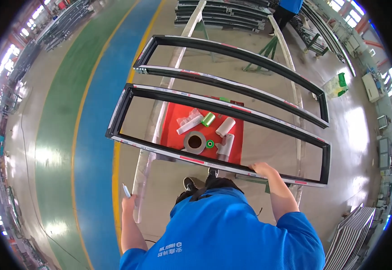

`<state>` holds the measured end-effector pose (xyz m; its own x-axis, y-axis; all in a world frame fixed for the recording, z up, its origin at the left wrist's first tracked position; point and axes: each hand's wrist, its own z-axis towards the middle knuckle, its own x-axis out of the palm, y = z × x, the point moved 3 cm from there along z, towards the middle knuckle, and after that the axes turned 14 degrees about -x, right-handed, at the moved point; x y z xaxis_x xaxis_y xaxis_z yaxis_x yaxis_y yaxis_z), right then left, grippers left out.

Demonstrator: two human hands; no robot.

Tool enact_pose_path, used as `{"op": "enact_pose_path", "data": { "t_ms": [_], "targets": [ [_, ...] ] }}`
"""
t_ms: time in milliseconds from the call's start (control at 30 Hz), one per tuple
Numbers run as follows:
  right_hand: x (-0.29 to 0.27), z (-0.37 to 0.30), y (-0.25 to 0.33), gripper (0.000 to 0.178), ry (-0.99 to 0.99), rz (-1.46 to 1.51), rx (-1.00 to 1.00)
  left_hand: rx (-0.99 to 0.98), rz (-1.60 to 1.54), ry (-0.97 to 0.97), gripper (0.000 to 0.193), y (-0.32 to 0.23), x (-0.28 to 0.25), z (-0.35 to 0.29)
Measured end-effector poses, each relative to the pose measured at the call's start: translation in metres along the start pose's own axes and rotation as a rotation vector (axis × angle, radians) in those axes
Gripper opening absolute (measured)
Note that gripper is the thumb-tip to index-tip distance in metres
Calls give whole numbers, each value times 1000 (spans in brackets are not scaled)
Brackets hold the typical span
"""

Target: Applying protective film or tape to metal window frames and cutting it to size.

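Note:
In front of me lies a long black rectangular metal frame (191, 158), with strips of printed film along its edges. My right hand (262, 169) is closed over its near rail, right of the middle. Down at the left, clear of the frame, my left hand (128, 203) grips a slim pale-blue tool (126, 191) with a thin pointed tip; it looks like a utility knife. A second black frame (232, 85) of similar shape lies just beyond the first.
Two wrapped support rails (143, 180) carry the frames. Beneath, a red surface (171, 130) holds a grey tape roll (194, 142), a green roll (208, 119) and several white film rolls (225, 127). Stacked profiles (223, 13) and a person in blue (289, 6) are at the far end.

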<state>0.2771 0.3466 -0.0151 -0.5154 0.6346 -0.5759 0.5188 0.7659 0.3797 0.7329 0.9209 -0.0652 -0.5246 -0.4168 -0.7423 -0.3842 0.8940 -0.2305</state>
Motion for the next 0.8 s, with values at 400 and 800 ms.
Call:
{"op": "enact_pose_path", "data": {
  "t_ms": [400, 800],
  "targets": [
    [-20, -46, 42, 52, -361, 175, 334, 234, 214, -50, 35, -69, -22, -69],
    [-4, -57, 95, 41, -1002, 1, 232, 1171, 107, -233, 22, -293, 20, -137]
  ]
}}
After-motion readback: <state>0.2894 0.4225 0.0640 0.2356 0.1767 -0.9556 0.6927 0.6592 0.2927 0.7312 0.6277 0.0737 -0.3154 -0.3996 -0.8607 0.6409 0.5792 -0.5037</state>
